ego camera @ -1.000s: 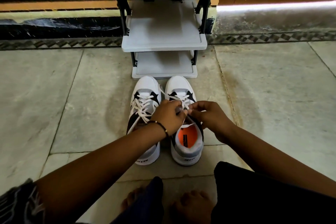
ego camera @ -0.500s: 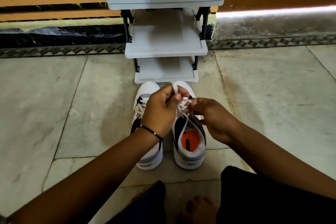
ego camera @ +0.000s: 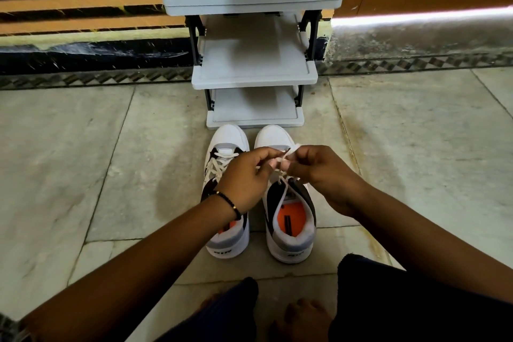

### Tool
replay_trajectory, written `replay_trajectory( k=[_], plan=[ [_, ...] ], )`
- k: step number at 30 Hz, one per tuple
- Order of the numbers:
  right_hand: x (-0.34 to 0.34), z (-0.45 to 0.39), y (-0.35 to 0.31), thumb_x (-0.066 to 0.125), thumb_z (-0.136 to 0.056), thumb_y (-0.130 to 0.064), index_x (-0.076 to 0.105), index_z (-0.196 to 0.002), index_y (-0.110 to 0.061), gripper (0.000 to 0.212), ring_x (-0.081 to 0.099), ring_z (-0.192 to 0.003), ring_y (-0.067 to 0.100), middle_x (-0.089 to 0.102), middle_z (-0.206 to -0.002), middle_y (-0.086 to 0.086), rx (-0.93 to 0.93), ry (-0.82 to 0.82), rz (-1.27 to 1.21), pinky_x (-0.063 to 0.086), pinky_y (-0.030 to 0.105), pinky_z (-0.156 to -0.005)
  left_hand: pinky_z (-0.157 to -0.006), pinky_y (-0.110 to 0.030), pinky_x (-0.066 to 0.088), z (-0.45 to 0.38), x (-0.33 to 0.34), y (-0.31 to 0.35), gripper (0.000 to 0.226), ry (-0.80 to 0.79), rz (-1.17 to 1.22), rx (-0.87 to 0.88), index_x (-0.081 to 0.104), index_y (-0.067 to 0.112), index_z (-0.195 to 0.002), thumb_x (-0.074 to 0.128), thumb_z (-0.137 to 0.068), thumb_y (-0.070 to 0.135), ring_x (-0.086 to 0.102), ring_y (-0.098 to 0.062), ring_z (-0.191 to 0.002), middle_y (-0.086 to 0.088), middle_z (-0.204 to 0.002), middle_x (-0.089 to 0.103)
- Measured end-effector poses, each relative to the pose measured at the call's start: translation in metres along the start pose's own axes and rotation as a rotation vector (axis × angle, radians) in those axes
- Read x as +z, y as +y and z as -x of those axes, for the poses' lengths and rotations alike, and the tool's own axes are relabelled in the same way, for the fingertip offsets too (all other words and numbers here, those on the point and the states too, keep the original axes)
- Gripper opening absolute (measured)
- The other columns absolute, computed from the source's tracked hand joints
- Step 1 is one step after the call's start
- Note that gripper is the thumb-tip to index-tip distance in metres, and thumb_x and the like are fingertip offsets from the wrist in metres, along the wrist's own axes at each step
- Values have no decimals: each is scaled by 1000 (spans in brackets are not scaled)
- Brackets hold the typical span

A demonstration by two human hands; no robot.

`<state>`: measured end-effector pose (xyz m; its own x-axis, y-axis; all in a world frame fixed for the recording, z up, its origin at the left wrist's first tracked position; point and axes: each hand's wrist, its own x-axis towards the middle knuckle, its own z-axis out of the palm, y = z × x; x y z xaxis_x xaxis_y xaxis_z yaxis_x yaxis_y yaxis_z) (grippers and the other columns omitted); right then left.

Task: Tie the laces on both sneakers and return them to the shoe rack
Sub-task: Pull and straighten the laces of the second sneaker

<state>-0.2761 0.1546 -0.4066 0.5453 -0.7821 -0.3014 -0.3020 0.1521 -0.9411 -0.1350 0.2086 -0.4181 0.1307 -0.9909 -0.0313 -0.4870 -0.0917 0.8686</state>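
On the far left lay bare stone floor (ego camera: 69,175), pale slabs with thin joints. Next came my left sneaker (ego camera: 226,203), standing flat on the floor with its toe toward the shoe rack (ego camera: 254,75), its white laces (ego camera: 218,165) crossing loosely over the tongue, its heel nearest me and partly covered by my wrist, which wore a thin black bracelet (ego camera: 231,204). My left hand (ego camera: 245,175) hovered above the gap between the two shoes, fingers curled in, thumb and forefinger pinched shut on a white lace (ego camera: 281,172) of the right sneaker (ego camera: 288,219). That lace rose from the eyelets up to my fingertips. My right hand (ego camera: 323,175) met the left just above the right shoe's tongue, its fingers likewise closed, nipping a flat fold of the same lace, so both hands touched at the fingertips. I could not tell how the lace ran between them, since my fingers hid it. The right sneaker stood just beside the left one, parallel, orange insole showing in its open mouth. Both toes sat near the foot of the grey rack, whose three shelves held nothing. Nearest me, my bare toes (ego camera: 302,316) showed at the bottom edge, beside dark cloth (ego camera: 416,300) over my right knee.
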Motion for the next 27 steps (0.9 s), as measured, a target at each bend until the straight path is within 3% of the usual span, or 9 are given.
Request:
replay_trajectory(
  k=[3,7,10,12,14,18,21,23,27],
  plan=[
    [5,1,0,64,-83,-13,64,-92,5,20,60,-71,15,65,-87,27,6,-32,-49,47,15,-60,-82,-24,49,0,-3,-1,20,80,2,5,67,15,-100,52,-87,12,64,-15,-92,-4,-98,71],
    [8,0,-5,53,-91,-19,67,-84,-10,18,51,-54,10,61,-60,-1,85,62,-157,41,16,-49,-74,-15,50,-1,-9,0,11,172,96,-8,68,15,-87,56,-86,16,64,-2,-71,8,-71,67],
    [1,-2,-5,52,-91,-18,66,-83,-6,21,50,-56,15,53,-62,8,111,139,-158,39,24,-53,-72,-18,51,-5,-17,-1,17,195,196,-80,67,17,-77,54,-87,16,61,-3,-64,11,-60,67],
    [-5,-1,-4,53,-91,-18,66,-89,0,22,51,-59,16,53,-63,6,106,145,-154,39,25,-55,-58,-15,46,-5,-22,2,22,79,271,-183,63,22,-73,50,-90,17,57,0,-53,13,-51,67],
    [-10,0,-6,54,-90,-17,68,-91,-3,19,53,-63,16,58,-66,5,78,99,-134,40,25,-57,-49,-13,44,-1,-23,5,19,-142,378,-301,61,25,-82,47,-92,17,57,0,-48,11,-52,69],
    [-16,4,-9,56,-89,-15,70,-90,-8,17,57,-65,12,65,-67,0,24,-60,-82,43,20,-57,-63,-24,50,7,-19,2,23,-461,455,-360,53,34,-109,47,-92,20,62,-6,-59,4,-64,72],
    [-20,6,-8,58,-87,-14,69,-94,-1,19,57,-65,9,64,-73,7,-3,-103,-17,44,16,-55,-63,-18,49,7,-16,-2,29,-510,361,-295,51,29,-118,49,-91,20,65,-10,-70,4,-67,72],
    [-21,8,-9,59,-86,-11,71,-92,-4,15,59,-64,5,68,-76,9,-24,-122,22,44,14,-53,-63,-15,49,6,-16,-4,25,-485,267,-254,55,20,-115,50,-90,17,67,-8,-70,6,-66,71],
    [-24,8,-9,61,-84,-6,74,-90,-11,15,60,-65,3,74,-86,12,-36,-164,95,43,12,-54,-66,-11,44,3,-16,-6,18,-378,89,-115,65,17,-90,48,-91,15,57,5,-62,15,-58,61]
  ],
)
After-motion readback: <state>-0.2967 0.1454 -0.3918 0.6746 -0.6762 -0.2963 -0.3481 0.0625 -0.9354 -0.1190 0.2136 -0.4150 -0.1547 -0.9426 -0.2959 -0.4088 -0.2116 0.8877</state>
